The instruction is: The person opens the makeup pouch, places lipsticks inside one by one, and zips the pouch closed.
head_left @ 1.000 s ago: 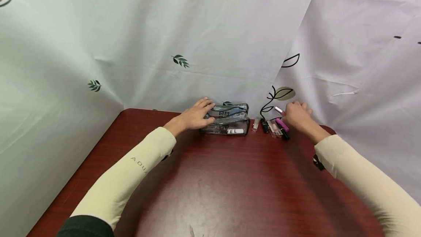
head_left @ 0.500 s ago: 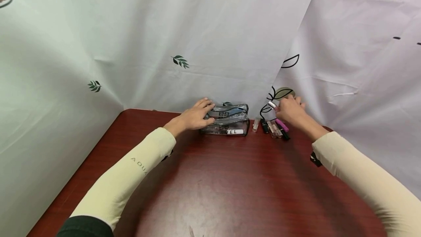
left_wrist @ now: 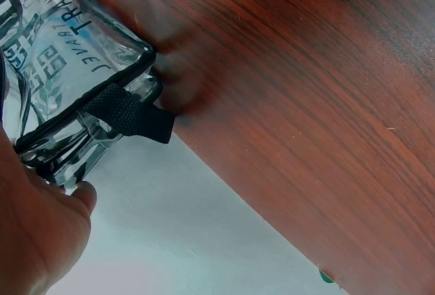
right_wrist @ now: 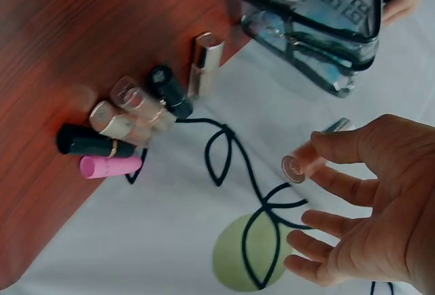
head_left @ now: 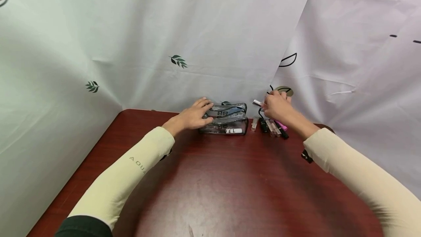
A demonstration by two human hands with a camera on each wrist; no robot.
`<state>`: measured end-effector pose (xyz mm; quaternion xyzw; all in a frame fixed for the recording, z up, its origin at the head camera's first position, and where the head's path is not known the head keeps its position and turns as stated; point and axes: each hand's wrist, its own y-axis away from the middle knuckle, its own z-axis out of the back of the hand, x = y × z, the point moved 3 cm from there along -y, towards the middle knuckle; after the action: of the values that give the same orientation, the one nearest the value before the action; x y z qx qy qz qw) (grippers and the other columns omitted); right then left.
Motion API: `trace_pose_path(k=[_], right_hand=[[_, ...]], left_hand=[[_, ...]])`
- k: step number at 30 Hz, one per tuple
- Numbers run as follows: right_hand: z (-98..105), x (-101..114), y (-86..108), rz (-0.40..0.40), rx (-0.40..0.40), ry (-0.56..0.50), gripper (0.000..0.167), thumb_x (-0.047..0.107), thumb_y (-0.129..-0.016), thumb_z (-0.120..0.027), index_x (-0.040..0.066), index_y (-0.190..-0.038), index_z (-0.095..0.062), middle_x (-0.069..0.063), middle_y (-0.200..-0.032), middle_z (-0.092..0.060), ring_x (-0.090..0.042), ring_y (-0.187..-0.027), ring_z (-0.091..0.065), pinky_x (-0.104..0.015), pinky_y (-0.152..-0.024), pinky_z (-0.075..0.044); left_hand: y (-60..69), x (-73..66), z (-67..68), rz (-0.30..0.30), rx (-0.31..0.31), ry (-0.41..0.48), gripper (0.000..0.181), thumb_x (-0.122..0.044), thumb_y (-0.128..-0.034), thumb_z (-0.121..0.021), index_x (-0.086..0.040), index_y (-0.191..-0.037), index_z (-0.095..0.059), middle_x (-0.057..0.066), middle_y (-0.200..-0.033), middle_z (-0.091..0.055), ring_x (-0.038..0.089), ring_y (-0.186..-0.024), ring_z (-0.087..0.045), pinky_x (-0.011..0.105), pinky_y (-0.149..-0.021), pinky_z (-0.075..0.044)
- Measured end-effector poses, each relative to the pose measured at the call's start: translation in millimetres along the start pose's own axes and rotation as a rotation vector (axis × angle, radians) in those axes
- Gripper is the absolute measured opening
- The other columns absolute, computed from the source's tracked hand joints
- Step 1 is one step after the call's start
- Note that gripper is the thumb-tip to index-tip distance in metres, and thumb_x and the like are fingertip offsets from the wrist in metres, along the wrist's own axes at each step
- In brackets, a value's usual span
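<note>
A clear zip cosmetic pouch [head_left: 227, 123] with black edging and "TRAVEL" lettering sits at the table's back edge. A white tube [head_left: 234, 131] shows through its front. My left hand [head_left: 192, 117] rests on the pouch's left end, fingers extended toward the far rim and thumb near the front one. In the left wrist view only part of that hand shows. My right hand [head_left: 279, 107] pinches a lip gloss tube [right_wrist: 307, 161] with a silvery end between thumb and index finger, the other fingers loosely spread. It is raised right of the pouch, apart from it.
Right of the pouch lie several cosmetics: a clear tube [head_left: 254, 124] with a shiny cap, a black lipstick [right_wrist: 168, 91], pale tubes [right_wrist: 122, 124], a black tube [right_wrist: 93, 141] and a pink one [right_wrist: 111, 166]. A white printed curtain [head_left: 210, 46] hangs behind the reddish-brown table [head_left: 210, 185].
My right hand has moved left with the lip gloss tube, from above the pink tube toward the pouch. The left hand has stayed on the pouch.
</note>
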<state>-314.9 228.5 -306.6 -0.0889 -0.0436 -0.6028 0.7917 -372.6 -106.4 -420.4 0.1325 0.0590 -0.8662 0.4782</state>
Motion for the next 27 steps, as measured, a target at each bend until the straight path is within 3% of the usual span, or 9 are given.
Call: trace_pose_path(k=[4,7,11,12,15,20,25,27], right_hand=[[0.2,10.3,-1.1,0.029,-0.008,-0.003,0.023,0.020,-0.107,-0.063,0.001,-0.114,-0.076,-0.031,-0.154,-0.056,-0.059,-0.129,-0.046,-0.072,-0.108,-0.041],[0.8,18.2,-1.9,0.054,-0.016,-0.007,0.022,0.017,-0.106,-0.064,0.001,-0.116,-0.076,-0.032,-0.161,-0.054,-0.061,-0.137,-0.046,-0.072,-0.111,-0.040],[2.0,28.7,-2.9,0.083,-0.015,-0.013,0.021,0.012,-0.105,-0.065,0.001,-0.118,-0.076,-0.034,-0.170,-0.046,-0.062,-0.148,-0.042,-0.074,-0.117,-0.038],[2.1,30.9,-3.3,0.087,-0.014,-0.017,0.021,0.012,-0.105,-0.064,0.001,-0.118,-0.076,-0.034,-0.171,-0.046,-0.062,-0.150,-0.041,-0.074,-0.117,-0.038],[2.0,37.7,-3.9,0.099,-0.018,-0.018,0.020,0.013,-0.106,-0.063,0.002,-0.116,-0.076,-0.034,-0.171,-0.046,-0.062,-0.154,-0.040,-0.074,-0.117,-0.037],[0.9,48.3,-5.5,0.117,-0.028,-0.019,0.018,0.011,-0.104,-0.064,0.003,-0.112,-0.078,-0.032,-0.172,-0.047,-0.063,-0.155,-0.039,-0.075,-0.118,-0.038],[-1.1,60.2,-6.3,0.123,-0.018,-0.015,0.016,0.009,-0.102,-0.066,0.004,-0.112,-0.078,-0.031,-0.174,-0.044,-0.062,-0.156,-0.040,-0.075,-0.125,-0.037],[-3.0,64.9,-6.2,0.126,-0.017,-0.015,0.016,0.009,-0.102,-0.067,0.005,-0.113,-0.078,-0.030,-0.175,-0.043,-0.062,-0.156,-0.041,-0.075,-0.126,-0.036]], left_hand=[[8.4,-9.7,8.0,0.005,0.018,0.019,0.086,-0.065,-0.1138,-0.047,-0.019,-0.183,-0.024,0.006,-0.192,-0.015,0.027,-0.181,0.000,0.072,-0.132,-0.039],[6.0,-5.7,6.0,-0.001,0.027,0.037,0.086,-0.065,-0.1142,-0.046,-0.019,-0.183,-0.023,0.005,-0.192,-0.014,0.025,-0.181,0.002,0.068,-0.136,-0.037],[-0.1,4.4,-1.7,-0.016,-0.003,0.003,0.089,-0.073,-0.1123,-0.042,-0.023,-0.183,-0.022,0.002,-0.193,-0.012,0.023,-0.181,0.003,0.071,-0.131,-0.041],[3.4,-1.6,2.3,0.001,0.002,-0.007,0.087,-0.070,-0.1129,-0.045,-0.022,-0.183,-0.024,0.003,-0.193,-0.014,0.026,-0.181,0.001,0.076,-0.128,-0.041],[10.3,-10.1,8.1,0.002,-0.001,0.003,0.085,-0.065,-0.1137,-0.047,-0.019,-0.182,-0.026,0.006,-0.192,-0.016,0.029,-0.181,-0.001,0.076,-0.129,-0.040],[31.5,-36.0,26.1,0.025,0.019,0.015,0.079,-0.053,-0.1175,-0.047,-0.014,-0.182,-0.024,0.010,-0.192,-0.015,0.030,-0.181,0.000,0.069,-0.136,-0.035],[32.3,-39.6,28.3,0.029,0.021,0.013,0.079,-0.051,-0.1171,-0.048,-0.013,-0.182,-0.024,0.010,-0.192,-0.014,0.029,-0.181,0.000,0.067,-0.137,-0.034],[26.9,-34.6,24.4,0.015,0.013,0.009,0.081,-0.056,-0.1161,-0.047,-0.014,-0.182,-0.026,0.010,-0.192,-0.017,0.029,-0.181,-0.001,0.072,-0.134,-0.035]])
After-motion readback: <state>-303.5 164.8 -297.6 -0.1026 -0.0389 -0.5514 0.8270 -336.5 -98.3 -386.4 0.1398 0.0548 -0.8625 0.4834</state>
